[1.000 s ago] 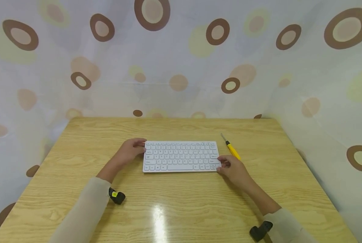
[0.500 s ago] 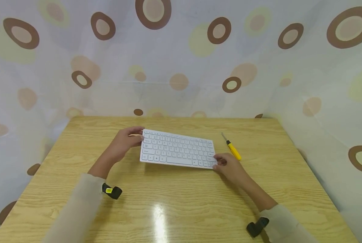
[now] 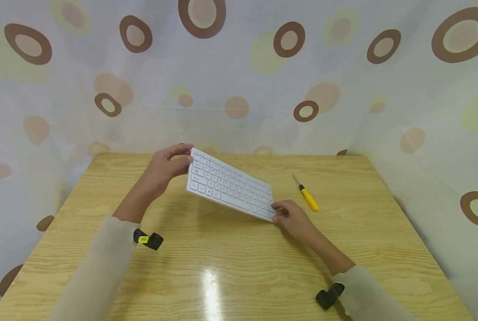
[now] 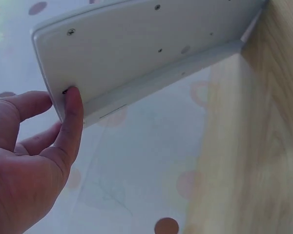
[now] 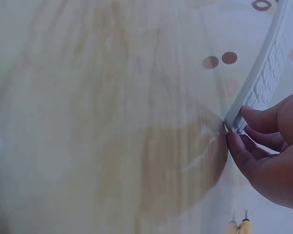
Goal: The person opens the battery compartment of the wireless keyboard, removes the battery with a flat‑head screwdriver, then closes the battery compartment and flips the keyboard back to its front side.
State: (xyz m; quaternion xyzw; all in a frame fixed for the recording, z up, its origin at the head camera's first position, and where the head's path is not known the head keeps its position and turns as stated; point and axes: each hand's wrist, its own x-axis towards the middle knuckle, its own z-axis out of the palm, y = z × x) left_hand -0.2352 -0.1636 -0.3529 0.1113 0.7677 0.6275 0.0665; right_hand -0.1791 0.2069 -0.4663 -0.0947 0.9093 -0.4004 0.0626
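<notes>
A white keyboard point(image 3: 230, 185) is tilted above the table, its left end raised well over its right end. My left hand point(image 3: 162, 169) pinches the upper left end, thumb on one face and fingers on the other. In the left wrist view the keyboard's underside point(image 4: 112, 53) shows, with small screws, and my left hand point(image 4: 34, 161) holds its corner. My right hand point(image 3: 295, 219) pinches the lower right corner. In the right wrist view that corner sits close to the tabletop, between the thumb and fingers of my right hand point(image 5: 273, 146).
A screwdriver point(image 3: 308, 198) with a yellow handle lies on the wooden table point(image 3: 239, 267), right of the keyboard and beyond my right hand. A patterned cloth point(image 3: 239, 80) hangs behind the table and along both sides.
The keyboard lay flat a second ago. My left hand has lifted its left end up and away, while my right hand has moved slightly left with the right end. The screwdriver stays put.
</notes>
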